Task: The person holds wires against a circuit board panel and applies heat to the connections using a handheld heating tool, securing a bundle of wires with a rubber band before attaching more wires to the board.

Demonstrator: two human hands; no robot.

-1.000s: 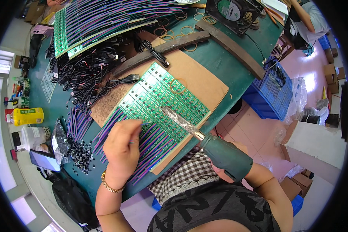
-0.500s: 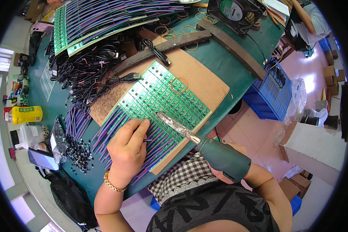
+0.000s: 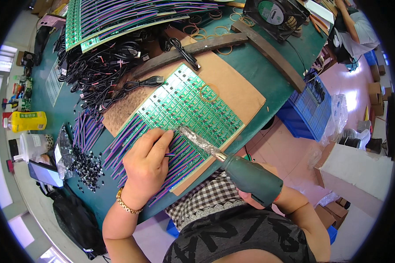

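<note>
A green panel of small circuit boards [image 3: 184, 94] lies on a brown board in front of me. Rows of purple, black and teal wires [image 3: 185, 161] run along its near-left side. With thumb and finger together at the wire ends, my left hand [image 3: 145, 164] pinches a thin wire over the panel; most of that wire is hidden. My right hand [image 3: 249, 199] is wrapped around the dark green handle of a soldering iron [image 3: 245, 177], which partly covers the fingers. The iron's crusted metal tip points left onto the panel, close beside my left fingertips.
Black USB cables [image 3: 96, 72] are heaped behind, below stacked wired panels [image 3: 131, 19]. Dark bars [image 3: 272, 59], rubber bands [image 3: 197, 33] and a fan [image 3: 274, 15] lie beyond. Small black parts [image 3: 87, 168] and a yellow bottle [image 3: 27, 121] are at left; a blue crate [image 3: 305, 105] stands right.
The whole view has shifted slightly. My left fingertips have edged a little farther up the panel, closer to the iron's tip. Both hands keep their grips.
</note>
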